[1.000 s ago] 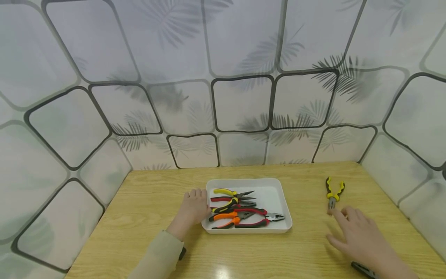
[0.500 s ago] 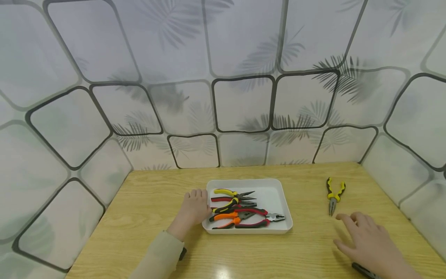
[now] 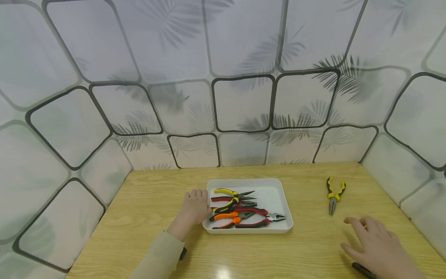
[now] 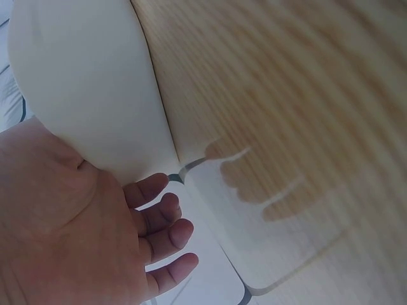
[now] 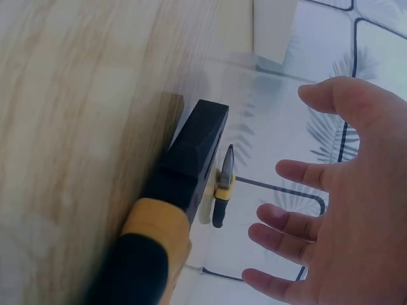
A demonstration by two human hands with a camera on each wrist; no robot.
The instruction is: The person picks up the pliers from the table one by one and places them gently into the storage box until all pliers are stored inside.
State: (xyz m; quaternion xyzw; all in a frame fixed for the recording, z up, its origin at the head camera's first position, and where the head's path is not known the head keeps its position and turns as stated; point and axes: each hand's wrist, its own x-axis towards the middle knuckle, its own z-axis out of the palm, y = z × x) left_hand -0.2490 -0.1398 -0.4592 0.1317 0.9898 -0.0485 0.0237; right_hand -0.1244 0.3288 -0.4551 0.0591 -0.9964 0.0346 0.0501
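At the left end of a white tray [image 3: 256, 231], my left hand [image 3: 195, 207] holds the rim. Its thumb is hidden behind the tray wall in the left wrist view, and the fingers [image 4: 168, 240] bend loosely beside it. My right hand [image 3: 378, 244] hovers over the right front of the table, fingers spread and holding nothing. Beyond it lie yellow-and-black long-nose pliers [image 3: 333, 199], handles spread, nose towards me. Another pair of pliers [image 5: 197, 143] with black jaws and yellow-and-black handles looms large in the right wrist view; only its dark end shows beside my right wrist in the head view.
Several pliers lie in the tray, among them an orange-handled pair [image 3: 226, 216], a red-and-black pair [image 3: 252, 223] and a yellow-handled long-nose pair [image 3: 224, 191]. The wooden table [image 3: 153, 193] meets patterned wall covering [image 3: 240, 104] at the back and sides.
My right hand has drawn back from the long-nose pliers, towards me and to the right, uncovering their nose. The left hand and the tray have stayed in place.
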